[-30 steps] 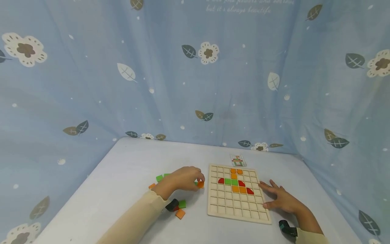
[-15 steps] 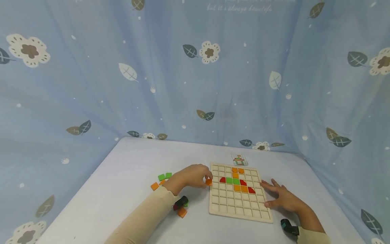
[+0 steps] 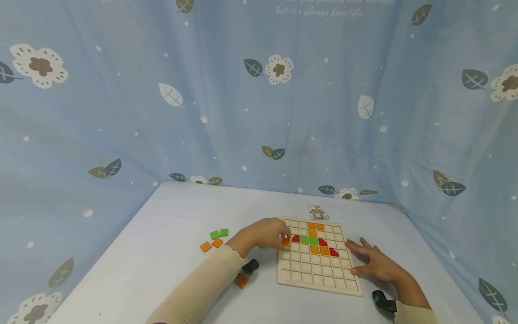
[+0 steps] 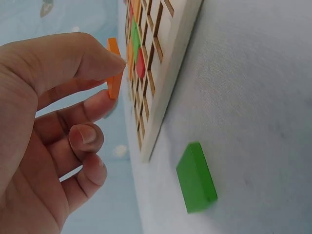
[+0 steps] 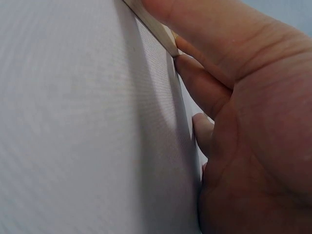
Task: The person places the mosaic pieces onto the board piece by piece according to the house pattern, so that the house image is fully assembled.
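Note:
Between thumb and fingertips my left hand (image 3: 267,232) pinches an orange square tile (image 4: 114,69), held over the left edge of a wooden grid board (image 3: 306,270). Red, green and orange tiles fill several cells in the upper part of the board; among them is a red rounded tile (image 3: 296,238) close to the held one. My right hand (image 3: 376,264) rests at the board's right edge, thumb and fingers spread and touching its side. The right wrist view shows those fingers against the board's edge (image 5: 155,27).
A small pattern card (image 3: 318,212) lies behind the board. Left of my left arm are loose green tiles (image 3: 224,232) and orange tiles (image 3: 206,246). Another orange tile (image 3: 242,281) is near the wrist camera. One green tile (image 4: 195,179) lies beside the board.
My left hand has moved right with the orange tile, from beside the board to over its left edge. The right hand has stayed at the board's right side.

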### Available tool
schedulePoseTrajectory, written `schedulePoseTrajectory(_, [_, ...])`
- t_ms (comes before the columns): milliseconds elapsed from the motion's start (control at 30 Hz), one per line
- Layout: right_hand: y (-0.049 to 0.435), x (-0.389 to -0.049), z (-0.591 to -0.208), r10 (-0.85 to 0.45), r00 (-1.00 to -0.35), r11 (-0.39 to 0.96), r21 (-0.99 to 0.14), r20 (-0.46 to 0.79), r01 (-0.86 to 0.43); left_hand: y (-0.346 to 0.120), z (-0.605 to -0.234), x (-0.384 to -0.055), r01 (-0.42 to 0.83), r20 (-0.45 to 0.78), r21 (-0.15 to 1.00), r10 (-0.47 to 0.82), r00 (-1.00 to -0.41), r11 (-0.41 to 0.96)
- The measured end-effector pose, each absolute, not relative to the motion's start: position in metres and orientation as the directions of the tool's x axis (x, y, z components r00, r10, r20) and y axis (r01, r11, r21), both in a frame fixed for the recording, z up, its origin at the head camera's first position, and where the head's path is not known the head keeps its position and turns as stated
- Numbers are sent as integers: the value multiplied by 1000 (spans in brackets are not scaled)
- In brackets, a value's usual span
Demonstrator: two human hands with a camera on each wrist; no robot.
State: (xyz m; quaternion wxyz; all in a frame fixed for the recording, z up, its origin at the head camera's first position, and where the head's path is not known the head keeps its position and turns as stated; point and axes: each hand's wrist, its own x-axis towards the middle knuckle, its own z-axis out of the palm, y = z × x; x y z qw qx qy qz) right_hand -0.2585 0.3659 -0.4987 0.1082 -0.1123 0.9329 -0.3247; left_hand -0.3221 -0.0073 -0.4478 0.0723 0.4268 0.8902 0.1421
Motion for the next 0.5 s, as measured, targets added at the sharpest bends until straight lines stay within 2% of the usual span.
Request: schedulePoseTrajectory(500, [369, -261, -503, -287, -950, 762, -630, -121, -150, 19, -455, -327, 776, 10, 300, 811, -584, 555])
